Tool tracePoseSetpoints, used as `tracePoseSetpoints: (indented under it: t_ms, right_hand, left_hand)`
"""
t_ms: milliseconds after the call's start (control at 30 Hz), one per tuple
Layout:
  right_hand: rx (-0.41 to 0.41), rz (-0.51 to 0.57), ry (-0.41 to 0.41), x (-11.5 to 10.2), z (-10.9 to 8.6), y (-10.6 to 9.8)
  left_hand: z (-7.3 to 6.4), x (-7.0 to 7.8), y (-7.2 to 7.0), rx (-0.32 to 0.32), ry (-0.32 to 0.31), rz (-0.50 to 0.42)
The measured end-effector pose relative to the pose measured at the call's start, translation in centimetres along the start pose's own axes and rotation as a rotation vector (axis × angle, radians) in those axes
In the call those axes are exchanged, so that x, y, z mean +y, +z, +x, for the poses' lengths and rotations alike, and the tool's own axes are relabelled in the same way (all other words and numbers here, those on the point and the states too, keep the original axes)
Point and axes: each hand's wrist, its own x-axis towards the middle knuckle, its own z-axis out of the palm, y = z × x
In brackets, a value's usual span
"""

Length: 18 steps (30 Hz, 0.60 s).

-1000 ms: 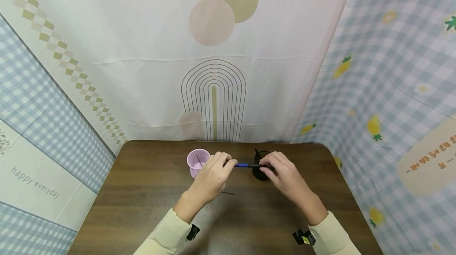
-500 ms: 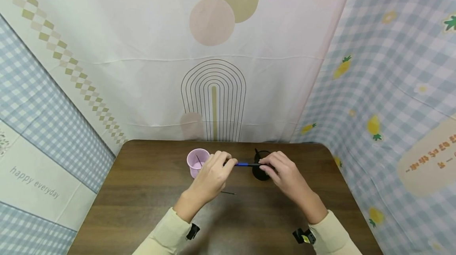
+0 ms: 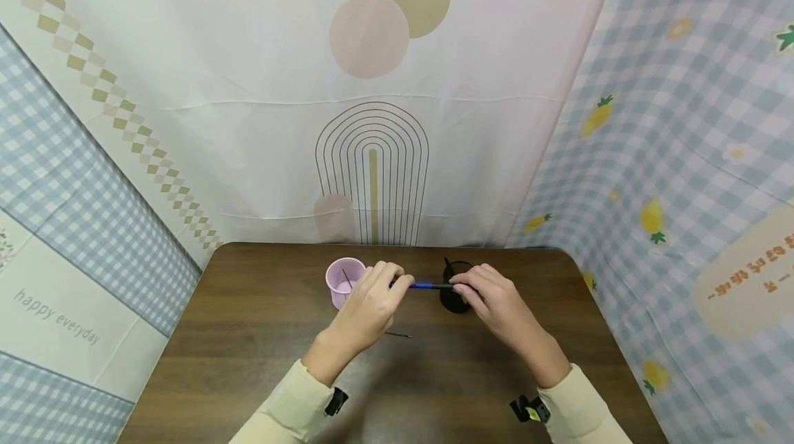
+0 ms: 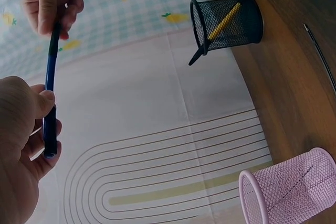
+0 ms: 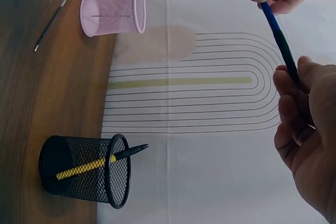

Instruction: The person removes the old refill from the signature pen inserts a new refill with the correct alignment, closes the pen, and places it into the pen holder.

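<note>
A blue pen [image 3: 423, 285] with a black grip section is held level between both hands above the table. My left hand [image 3: 370, 299] pinches its blue end between thumb and fingers. At the dark end, my right hand [image 3: 493, 296] pinches it the same way, its fingertips covering the tip. Below and behind the right hand stands a black mesh pen cup [image 5: 84, 169] with a yellow-and-black pen [image 5: 89, 168] leaning in it. Partly behind the left hand is a pink mesh pen cup [image 3: 340, 271], and a thin dark refill [image 4: 299, 188] shows inside it.
Another thin dark refill [image 5: 50, 25] lies on the brown wooden table [image 3: 260, 334], in front of the pink cup. A white patterned cloth [image 3: 260, 154] hangs behind the table's far edge, and a checked cloth [image 3: 620, 175] hangs along the right side.
Both hands keep their hold on the pen and stay nearly in place. The right hand shifts only slightly; the cups and the loose refill stay put.
</note>
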Motion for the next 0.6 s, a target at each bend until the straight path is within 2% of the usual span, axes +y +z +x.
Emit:
tracePoseSetpoints:
  t_ms: [333,600]
  right_hand:
    - [-0.033,-0.031,0.028,-0.51,0.16,-0.48]
    - [-0.009,-0.044,-0.003,-0.29,0.15,-0.27]
  left_hand:
    - [0.01,-0.01,0.01,-0.010,-0.006,-0.003]
    - [0.01,-0.07,0.03,-0.008,-0.006,-0.003]
